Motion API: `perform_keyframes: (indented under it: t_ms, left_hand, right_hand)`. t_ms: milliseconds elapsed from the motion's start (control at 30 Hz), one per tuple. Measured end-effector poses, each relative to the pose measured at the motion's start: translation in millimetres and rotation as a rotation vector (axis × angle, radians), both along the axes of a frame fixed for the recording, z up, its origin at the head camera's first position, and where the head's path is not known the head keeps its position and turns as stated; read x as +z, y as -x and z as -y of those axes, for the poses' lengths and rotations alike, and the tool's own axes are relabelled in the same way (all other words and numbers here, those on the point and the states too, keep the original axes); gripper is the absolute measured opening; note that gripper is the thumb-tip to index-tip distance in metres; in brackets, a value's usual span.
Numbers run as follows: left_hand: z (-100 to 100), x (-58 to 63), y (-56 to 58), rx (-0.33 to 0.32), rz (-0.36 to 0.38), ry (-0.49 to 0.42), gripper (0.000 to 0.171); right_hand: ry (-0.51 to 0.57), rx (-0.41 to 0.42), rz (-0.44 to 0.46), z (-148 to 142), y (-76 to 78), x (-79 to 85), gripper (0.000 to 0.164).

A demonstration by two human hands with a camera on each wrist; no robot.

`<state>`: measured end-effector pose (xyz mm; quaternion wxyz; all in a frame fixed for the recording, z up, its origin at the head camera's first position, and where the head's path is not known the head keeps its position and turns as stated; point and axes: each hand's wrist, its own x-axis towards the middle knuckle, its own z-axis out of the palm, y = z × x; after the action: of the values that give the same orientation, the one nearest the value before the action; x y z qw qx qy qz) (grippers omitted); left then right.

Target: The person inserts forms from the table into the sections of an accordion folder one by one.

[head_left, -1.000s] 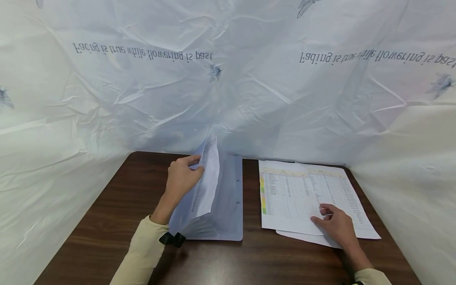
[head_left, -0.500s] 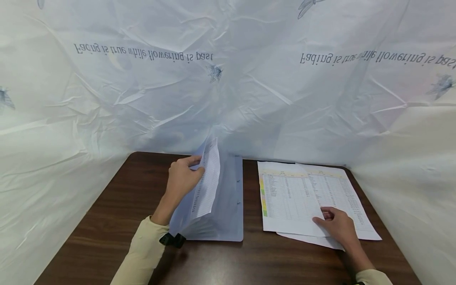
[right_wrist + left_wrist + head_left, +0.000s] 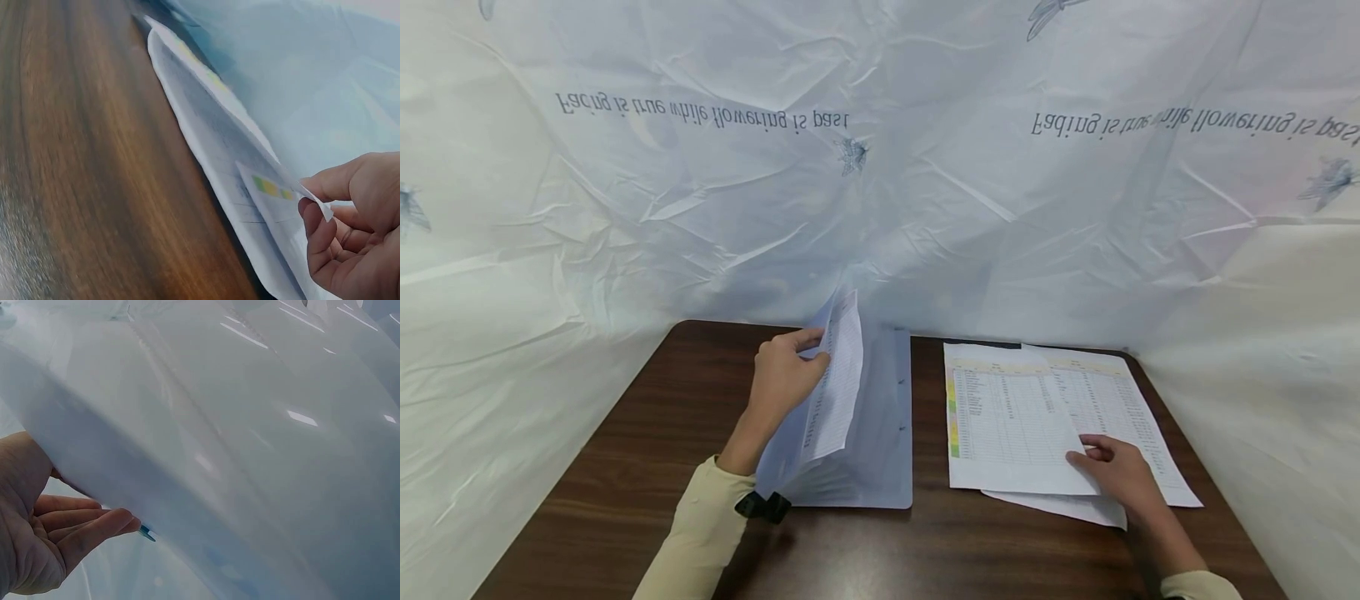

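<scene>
On the left part of the table, my left hand (image 3: pixel 786 371) pinches the raised cover of a translucent blue folder (image 3: pixel 886 467). A printed sheet (image 3: pixel 838 387) stands tilted along the inner side of that cover. In the left wrist view, thumb and fingers lie at the edge of the folder cover (image 3: pixel 125 456). My right hand (image 3: pixel 1122 477) pinches the right edge of the top printed table sheet (image 3: pixel 1007 442), which has coloured marks down its left side. The right wrist view shows this sheet's corner between thumb and finger, lifted off the papers below.
Another printed sheet (image 3: pixel 1138 408) lies under the top one to the right, and a further sheet (image 3: pixel 1063 507) sticks out below. A dark wooden table (image 3: pixel 865 550) bears everything. White plastic sheeting (image 3: pixel 925 208) with printed words hangs behind and at both sides.
My right hand has shifted slightly to the right and nearer to me, and the top sheet has slid a little nearer too. My left hand and the folder have stayed put.
</scene>
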<state>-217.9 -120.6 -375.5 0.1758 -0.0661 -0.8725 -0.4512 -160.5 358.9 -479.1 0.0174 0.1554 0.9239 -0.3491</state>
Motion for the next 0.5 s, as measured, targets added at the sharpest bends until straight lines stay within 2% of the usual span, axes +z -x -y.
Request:
perform_keyframes:
  t_ms: [500]
  left_hand:
    - [1.0,-3.1,-0.4,0.011,0.001,-0.022,0.041]
  right_hand:
    - [0.068,0.006,0.015,1.2,-7.8,11.8,0.064]
